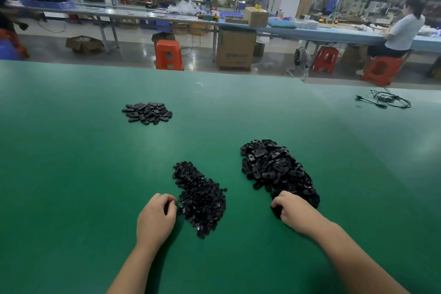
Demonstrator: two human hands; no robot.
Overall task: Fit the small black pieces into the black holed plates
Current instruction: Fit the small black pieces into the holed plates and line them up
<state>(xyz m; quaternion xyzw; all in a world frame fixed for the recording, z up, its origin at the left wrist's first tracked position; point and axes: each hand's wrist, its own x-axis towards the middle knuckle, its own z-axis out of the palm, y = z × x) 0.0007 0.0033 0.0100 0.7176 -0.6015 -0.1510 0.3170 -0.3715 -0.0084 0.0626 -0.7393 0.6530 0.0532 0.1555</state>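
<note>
Here the left hand (156, 218) sat at the left edge of the pile of small black pieces (201, 199), with its fingers curled in and its fingertips touching the pieces; whether it pinched one could not be told. The right hand (292, 210) was curled at the near end of the pile of black holed plates (278, 168), and its fingers gripped a black plate (276, 211) from that pile. The two piles lay near each other on the green table (71, 174), the small pieces to the left and the plates to the right. Farther back and to the left lay a smaller heap of black oval parts (147, 113). A black cable (384, 100) lay far off on the right side of the table. Past the table stood an orange stool (168, 55) and a cardboard box (235, 50).
</note>
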